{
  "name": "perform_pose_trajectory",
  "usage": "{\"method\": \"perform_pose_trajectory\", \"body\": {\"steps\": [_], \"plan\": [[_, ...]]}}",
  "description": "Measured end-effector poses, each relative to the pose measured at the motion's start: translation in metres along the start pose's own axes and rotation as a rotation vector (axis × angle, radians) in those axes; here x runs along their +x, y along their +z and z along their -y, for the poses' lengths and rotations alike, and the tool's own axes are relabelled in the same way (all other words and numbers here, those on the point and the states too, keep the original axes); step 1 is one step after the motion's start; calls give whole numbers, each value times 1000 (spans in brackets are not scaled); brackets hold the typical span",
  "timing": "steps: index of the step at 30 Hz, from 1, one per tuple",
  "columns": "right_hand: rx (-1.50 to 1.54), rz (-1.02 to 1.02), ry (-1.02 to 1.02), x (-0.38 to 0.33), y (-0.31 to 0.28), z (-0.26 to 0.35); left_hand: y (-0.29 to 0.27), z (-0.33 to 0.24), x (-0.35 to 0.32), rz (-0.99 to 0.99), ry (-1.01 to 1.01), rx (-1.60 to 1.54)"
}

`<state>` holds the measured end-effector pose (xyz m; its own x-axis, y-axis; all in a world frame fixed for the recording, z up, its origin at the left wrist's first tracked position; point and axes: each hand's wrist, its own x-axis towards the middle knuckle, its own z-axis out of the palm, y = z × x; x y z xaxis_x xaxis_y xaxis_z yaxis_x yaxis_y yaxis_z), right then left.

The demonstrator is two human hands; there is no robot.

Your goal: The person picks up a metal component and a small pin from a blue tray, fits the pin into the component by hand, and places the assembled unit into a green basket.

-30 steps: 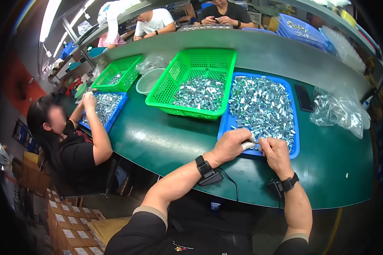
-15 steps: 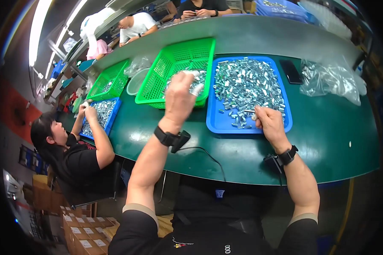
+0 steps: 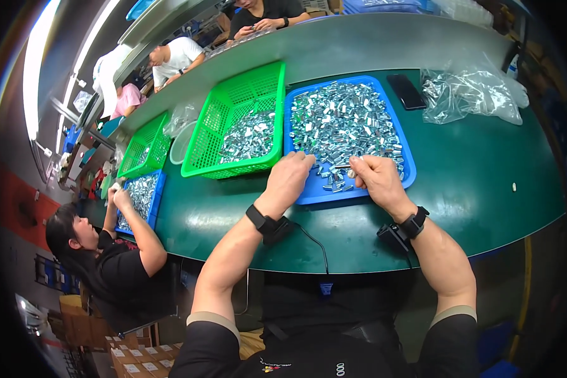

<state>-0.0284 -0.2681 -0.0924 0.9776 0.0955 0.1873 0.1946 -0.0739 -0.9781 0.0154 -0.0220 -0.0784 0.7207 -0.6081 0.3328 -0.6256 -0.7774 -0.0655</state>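
At blue tray [image 3: 409,165] near edge | left hand [image 3: 288,178], right hand [image 3: 375,179] | small metal parts [image 3: 343,126]

Your blue tray [image 3: 406,165] lies flat on the green table, heaped with small shiny metal parts [image 3: 343,123] spread thick across it. The pile thins toward the near edge, where a few loose pieces [image 3: 334,179] lie scattered on bare blue, right by your fingers.

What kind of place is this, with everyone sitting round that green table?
Probably a small factory or assembly workshop. Both hands, left hand and right hand, pick through a blue tray heaped with small metal parts, a green basket holds more, and other workers sort the same parts alongside.
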Motion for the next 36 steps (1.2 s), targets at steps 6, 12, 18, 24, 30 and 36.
{"method": "perform_pose_trajectory", "body": {"steps": [6, 12, 18, 24, 30, 36], "plan": [[-130, 61, -25, -5, 3, 5, 6, -26, -6, -61, -448, -1136], [-89, 54, -51, -3, 5, -1, 11, -34, -8, -98, -563, -1561], [-38, 15, -52, -4, 8, -2, 11, -37, -12, -108, -559, -1592], [-193, 82, 29, -6, 2, 11, 14, -41, -15, -173, -530, -1577], [-192, 109, -42, -5, 3, 9, 14, -39, -15, -181, -548, -1567], [-121, -79, -278, -2, 12, -3, 11, -37, -11, -92, -538, -1566]]}}
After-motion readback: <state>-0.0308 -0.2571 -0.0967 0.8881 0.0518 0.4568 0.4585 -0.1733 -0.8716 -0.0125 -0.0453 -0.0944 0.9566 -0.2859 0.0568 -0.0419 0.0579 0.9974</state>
